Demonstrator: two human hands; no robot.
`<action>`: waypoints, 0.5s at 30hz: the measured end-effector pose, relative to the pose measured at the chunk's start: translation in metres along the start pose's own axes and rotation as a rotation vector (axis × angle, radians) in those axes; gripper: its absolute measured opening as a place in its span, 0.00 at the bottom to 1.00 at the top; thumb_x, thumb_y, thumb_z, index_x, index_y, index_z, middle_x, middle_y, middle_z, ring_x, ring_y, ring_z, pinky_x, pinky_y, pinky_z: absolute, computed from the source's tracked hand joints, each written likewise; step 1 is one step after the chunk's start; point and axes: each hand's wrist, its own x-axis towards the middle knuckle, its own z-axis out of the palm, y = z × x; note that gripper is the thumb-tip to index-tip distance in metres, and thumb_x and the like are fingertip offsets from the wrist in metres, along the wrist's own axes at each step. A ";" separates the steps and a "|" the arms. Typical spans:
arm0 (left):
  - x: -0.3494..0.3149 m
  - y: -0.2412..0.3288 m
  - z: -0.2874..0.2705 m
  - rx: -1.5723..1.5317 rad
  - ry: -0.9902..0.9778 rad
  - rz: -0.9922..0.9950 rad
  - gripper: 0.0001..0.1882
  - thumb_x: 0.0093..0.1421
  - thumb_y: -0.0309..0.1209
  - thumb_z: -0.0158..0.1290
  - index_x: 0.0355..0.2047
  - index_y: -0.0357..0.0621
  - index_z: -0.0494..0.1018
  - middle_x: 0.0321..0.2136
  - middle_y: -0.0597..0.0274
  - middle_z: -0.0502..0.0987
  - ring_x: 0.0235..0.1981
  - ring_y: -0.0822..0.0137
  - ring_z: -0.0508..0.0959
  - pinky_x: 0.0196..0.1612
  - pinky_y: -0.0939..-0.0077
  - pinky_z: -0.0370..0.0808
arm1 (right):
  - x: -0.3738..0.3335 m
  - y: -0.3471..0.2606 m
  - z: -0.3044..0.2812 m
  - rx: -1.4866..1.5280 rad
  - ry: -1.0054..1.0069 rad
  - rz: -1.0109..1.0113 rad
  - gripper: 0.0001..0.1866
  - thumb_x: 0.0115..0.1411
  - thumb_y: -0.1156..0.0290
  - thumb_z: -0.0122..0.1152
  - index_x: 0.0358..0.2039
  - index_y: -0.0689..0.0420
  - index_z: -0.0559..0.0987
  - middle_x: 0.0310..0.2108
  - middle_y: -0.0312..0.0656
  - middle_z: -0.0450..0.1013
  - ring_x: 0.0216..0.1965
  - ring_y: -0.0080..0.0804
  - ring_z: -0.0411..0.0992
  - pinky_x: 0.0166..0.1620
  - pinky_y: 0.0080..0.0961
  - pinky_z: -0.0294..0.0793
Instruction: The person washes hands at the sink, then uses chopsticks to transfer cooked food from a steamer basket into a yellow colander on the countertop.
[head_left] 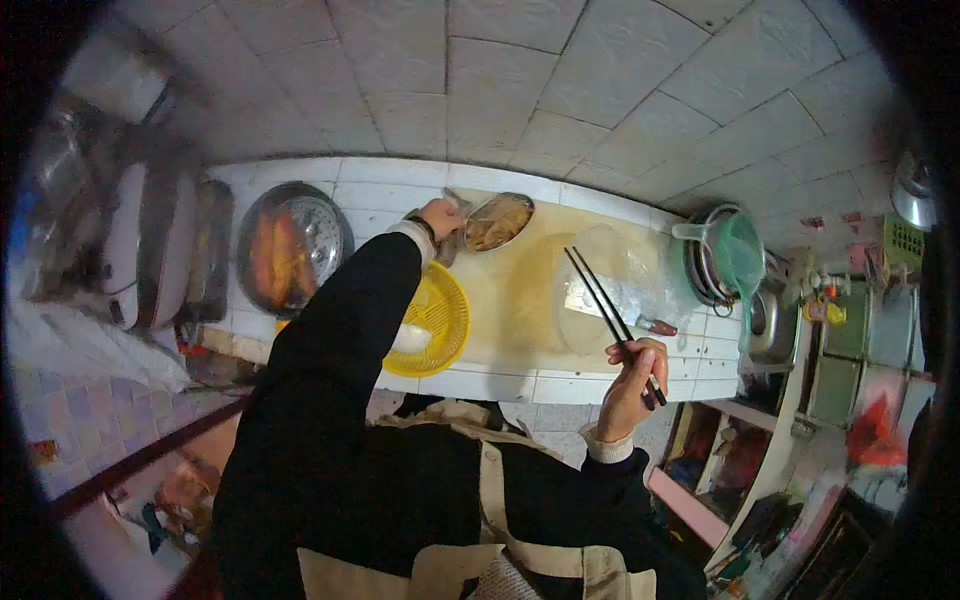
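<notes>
My right hand (632, 388) grips a pair of dark chopsticks (600, 295), their tips pointing up and left over the counter. Under them is a clear plastic vessel or sheet (575, 318), and beside it a knife (657, 327) with a brown handle and broad blade. My left hand (440, 217) reaches to the back of the counter, its fingers closed at a greyish, crumpled thing (447, 250) that I cannot make out. Close to its right is an oval metal bowl (531, 210) of brownish pieces. My left sleeve partly covers a yellow plastic basket (462, 325) holding something white.
At the left, a round metal pan (345, 245) holds several orange, long items. Stacked bowls and a green strainer (742, 250) stand at the right, near a metal sink (768, 325). A pale board (510, 330) lies on the white tiled counter, against a tiled wall (400, 120).
</notes>
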 end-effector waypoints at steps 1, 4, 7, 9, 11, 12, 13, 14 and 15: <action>-0.011 0.006 0.001 0.245 0.129 0.094 0.15 0.53 0.38 0.56 0.24 0.36 0.76 0.23 0.52 0.77 0.22 0.60 0.75 0.27 0.66 0.72 | 0.001 -0.002 0.000 -0.023 -0.041 0.016 0.13 0.67 0.69 0.44 0.30 0.67 0.70 0.31 0.43 0.66 0.27 0.30 0.71 0.31 0.24 0.70; -0.075 0.028 0.012 0.307 0.520 0.126 0.26 0.52 0.36 0.55 0.50 0.36 0.67 0.35 0.45 0.78 0.36 0.47 0.77 0.41 0.62 0.73 | 0.009 -0.012 0.003 0.056 -0.199 0.038 0.13 0.67 0.68 0.45 0.32 0.66 0.70 0.31 0.43 0.66 0.27 0.30 0.71 0.32 0.24 0.70; -0.159 0.044 0.030 0.065 0.457 0.204 0.24 0.53 0.31 0.54 0.50 0.36 0.67 0.41 0.47 0.76 0.43 0.51 0.76 0.47 0.64 0.73 | 0.016 -0.028 0.011 0.186 -0.315 0.044 0.14 0.67 0.67 0.43 0.32 0.65 0.70 0.30 0.43 0.67 0.27 0.29 0.70 0.33 0.23 0.70; -0.220 0.034 0.021 -0.170 0.454 0.296 0.21 0.52 0.27 0.53 0.48 0.37 0.69 0.38 0.48 0.77 0.41 0.49 0.76 0.45 0.61 0.73 | 0.016 -0.034 0.033 0.153 -0.473 0.090 0.14 0.67 0.66 0.45 0.32 0.65 0.71 0.28 0.41 0.68 0.27 0.28 0.70 0.33 0.23 0.69; -0.275 0.017 0.002 -0.177 0.569 0.239 0.18 0.52 0.24 0.53 0.45 0.36 0.71 0.33 0.50 0.78 0.37 0.49 0.77 0.41 0.62 0.74 | 0.012 -0.038 0.058 0.153 -0.597 0.110 0.16 0.67 0.63 0.45 0.33 0.65 0.72 0.26 0.41 0.69 0.27 0.27 0.70 0.33 0.22 0.69; -0.294 0.007 -0.013 -0.104 0.677 0.206 0.16 0.51 0.23 0.53 0.42 0.35 0.73 0.31 0.50 0.78 0.35 0.48 0.77 0.39 0.62 0.74 | 0.009 -0.038 0.073 0.166 -0.646 0.130 0.16 0.67 0.62 0.46 0.34 0.65 0.72 0.27 0.41 0.70 0.28 0.28 0.71 0.33 0.22 0.69; -0.307 -0.003 -0.033 0.043 0.793 0.177 0.17 0.50 0.23 0.54 0.42 0.35 0.73 0.34 0.48 0.77 0.35 0.48 0.76 0.39 0.61 0.74 | 0.004 -0.038 0.089 0.178 -0.674 0.146 0.16 0.67 0.62 0.46 0.34 0.64 0.72 0.28 0.41 0.70 0.28 0.27 0.71 0.33 0.22 0.69; -0.314 -0.011 -0.051 0.184 0.902 0.167 0.17 0.50 0.23 0.55 0.42 0.34 0.73 0.36 0.47 0.76 0.35 0.47 0.76 0.40 0.60 0.74 | -0.003 -0.037 0.102 0.201 -0.706 0.162 0.17 0.67 0.62 0.46 0.34 0.64 0.72 0.29 0.41 0.71 0.28 0.27 0.71 0.33 0.22 0.69; -0.316 -0.018 -0.070 0.266 0.976 0.102 0.20 0.49 0.24 0.56 0.45 0.34 0.71 0.40 0.45 0.75 0.37 0.46 0.75 0.42 0.59 0.72 | -0.010 -0.037 0.115 0.204 -0.728 0.196 0.17 0.67 0.61 0.46 0.34 0.64 0.73 0.31 0.41 0.71 0.28 0.27 0.71 0.33 0.21 0.69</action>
